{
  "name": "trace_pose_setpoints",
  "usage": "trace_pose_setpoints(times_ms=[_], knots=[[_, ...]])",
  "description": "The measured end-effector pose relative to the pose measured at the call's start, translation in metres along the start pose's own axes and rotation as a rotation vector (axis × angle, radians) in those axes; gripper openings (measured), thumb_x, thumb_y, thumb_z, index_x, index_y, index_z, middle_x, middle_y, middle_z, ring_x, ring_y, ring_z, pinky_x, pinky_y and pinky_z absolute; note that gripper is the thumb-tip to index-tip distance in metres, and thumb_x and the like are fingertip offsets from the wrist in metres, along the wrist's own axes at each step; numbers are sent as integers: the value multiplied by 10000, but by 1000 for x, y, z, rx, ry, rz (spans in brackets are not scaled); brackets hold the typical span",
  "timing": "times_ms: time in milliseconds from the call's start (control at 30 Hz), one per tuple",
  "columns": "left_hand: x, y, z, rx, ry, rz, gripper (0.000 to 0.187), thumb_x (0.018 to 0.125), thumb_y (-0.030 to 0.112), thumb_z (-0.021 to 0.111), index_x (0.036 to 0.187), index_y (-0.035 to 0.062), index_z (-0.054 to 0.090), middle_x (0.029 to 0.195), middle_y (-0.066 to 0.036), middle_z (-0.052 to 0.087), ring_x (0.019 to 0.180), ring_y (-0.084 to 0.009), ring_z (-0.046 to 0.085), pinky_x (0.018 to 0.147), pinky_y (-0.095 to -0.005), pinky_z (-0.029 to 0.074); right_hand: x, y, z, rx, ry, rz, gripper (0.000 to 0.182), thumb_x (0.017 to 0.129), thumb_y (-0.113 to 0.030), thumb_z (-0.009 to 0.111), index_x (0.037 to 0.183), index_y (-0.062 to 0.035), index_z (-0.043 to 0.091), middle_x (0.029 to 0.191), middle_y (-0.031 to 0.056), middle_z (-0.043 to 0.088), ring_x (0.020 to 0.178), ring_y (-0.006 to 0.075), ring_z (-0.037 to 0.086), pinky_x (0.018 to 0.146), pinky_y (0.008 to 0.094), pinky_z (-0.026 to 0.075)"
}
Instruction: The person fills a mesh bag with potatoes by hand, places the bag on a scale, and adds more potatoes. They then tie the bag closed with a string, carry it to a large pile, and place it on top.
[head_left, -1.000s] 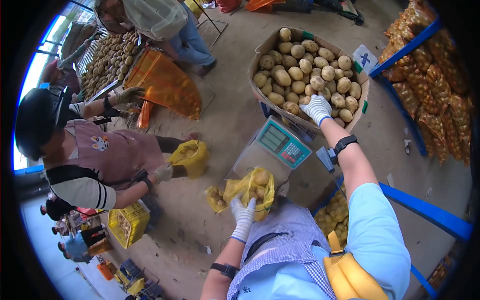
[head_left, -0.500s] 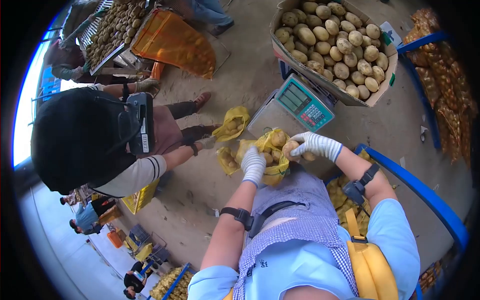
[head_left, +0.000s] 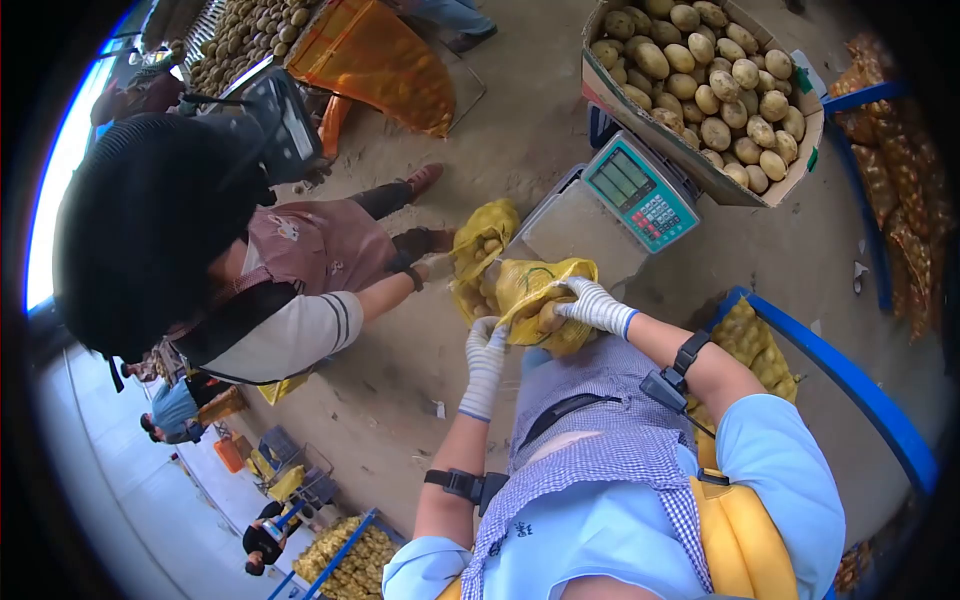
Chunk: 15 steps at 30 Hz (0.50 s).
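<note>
A yellow mesh bag [head_left: 530,285] with potatoes in it hangs in front of my apron, its mouth facing me. My left hand [head_left: 486,360], in a striped white knit glove, is closed on the near left edge of the bag. At the bag's right side, my right hand [head_left: 598,306], gloved alike, has its fingers bent round the rim beside a potato [head_left: 550,318] in the mouth. Another yellow mesh bag of potatoes [head_left: 485,228] is just beyond, near the co-worker's feet. Past my hands stands a digital scale [head_left: 640,192] with a bare silver platform.
A cardboard box [head_left: 800,185] full of potatoes stands behind the scale. To the right are a blue metal rail [head_left: 850,395] and a full yellow mesh sack [head_left: 750,350]. A co-worker in a dark hat [head_left: 150,230] bends close on the left. An orange mesh sack [head_left: 380,65] lies farther off.
The potato in my right hand has gone to the bag's mouth, and that hand now grips the rim. My left hand has shifted lower and left. The co-worker has leaned nearer the bags.
</note>
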<state>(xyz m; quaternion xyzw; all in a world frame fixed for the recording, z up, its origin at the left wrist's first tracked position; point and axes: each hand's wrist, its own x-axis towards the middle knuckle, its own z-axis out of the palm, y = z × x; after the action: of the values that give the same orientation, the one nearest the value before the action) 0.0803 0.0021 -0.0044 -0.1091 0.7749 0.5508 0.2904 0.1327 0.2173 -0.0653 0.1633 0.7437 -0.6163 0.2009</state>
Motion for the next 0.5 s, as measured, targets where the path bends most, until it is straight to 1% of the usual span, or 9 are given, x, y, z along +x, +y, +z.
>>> trace_pose_setpoints(times_ms=[33, 67, 133, 167, 233, 267, 367, 433, 500], knots=[[-1, -1, -2, -10, 0, 3, 123, 844, 172, 597, 916, 79, 559, 754, 3, 576, 559, -57, 494, 476, -196, 420, 4, 8, 4, -83, -10, 93, 442, 768, -210, 628, 1148, -8, 526, 996, 165, 614, 970, 281, 578, 867, 348, 443], [-3, -3, -3, -25, -2, -10, 129, 844, 177, 599, 916, 77, 559, 754, 3, 576, 560, -55, 492, 478, -194, 418, 10, 15, 10, -95, -11, 92, 442, 768, -210, 628, 1148, -8, 526, 996, 165, 614, 970, 281, 578, 867, 348, 443], [-6, -4, -5, -41, 2, -23, 135, 845, 183, 600, 917, 76, 560, 754, 4, 576, 560, -53, 490, 481, -191, 415, 19, 11, 24, 221, -7, 443, 482, 759, -256, 640, 1126, 34, 523, 994, 196, 615, 959, 300, 586, 841, 351, 447], [-5, -3, -7, -51, -4, -4, 139, 845, 187, 601, 916, 74, 560, 753, 6, 576, 561, -52, 490, 483, -190, 415, 20, 10, 29, 217, -11, 437, 482, 759, -256, 640, 1126, 34, 523, 994, 196, 615, 959, 300, 586, 841, 351, 447], [-6, -5, -12, -61, -5, 15, 143, 845, 190, 602, 915, 73, 560, 751, 8, 576, 562, -51, 490, 486, -189, 414, 6, -25, 31, 198, -117, 242, 499, 751, -294, 657, 1115, 27, 540, 988, 198, 618, 940, 307, 590, 834, 357, 447], [-7, -6, -14, -55, -30, 47, 143, 845, 192, 602, 915, 74, 560, 746, 12, 574, 563, -49, 489, 488, -188, 412, 6, -19, 47, 157, -36, 166, 515, 742, -308, 666, 1108, 31, 536, 971, 208, 622, 931, 323, 594, 817, 368, 454], [-12, -11, -18, -52, -44, 59, 138, 849, 191, 598, 917, 78, 557, 738, 17, 570, 558, -46, 486, 485, -187, 412, 2, -37, 50, 31, -110, 216, 511, 747, -319, 647, 1101, 32, 531, 973, 222, 621, 939, 347, 591, 810, 387, 460], [-13, -11, -21, -46, -33, 42, 133, 852, 187, 595, 919, 80, 555, 734, 19, 568, 553, -45, 484, 480, -187, 413, -7, -46, 48, -326, -175, 92, 444, 788, -339, 566, 1027, 36, 560, 970, 265, 600, 923, 372, 586, 817, 413, 458], [-14, -12, -25, -111, 123, -3, 114, 857, 174, 589, 921, 87, 553, 730, 18, 566, 540, -44, 480, 468, -185, 417, -13, -34, 54, -517, -295, -30, 430, 796, -349, 556, 1004, 28, 569, 952, 254, 604, 895, 353, 596, 800, 421, 458]])
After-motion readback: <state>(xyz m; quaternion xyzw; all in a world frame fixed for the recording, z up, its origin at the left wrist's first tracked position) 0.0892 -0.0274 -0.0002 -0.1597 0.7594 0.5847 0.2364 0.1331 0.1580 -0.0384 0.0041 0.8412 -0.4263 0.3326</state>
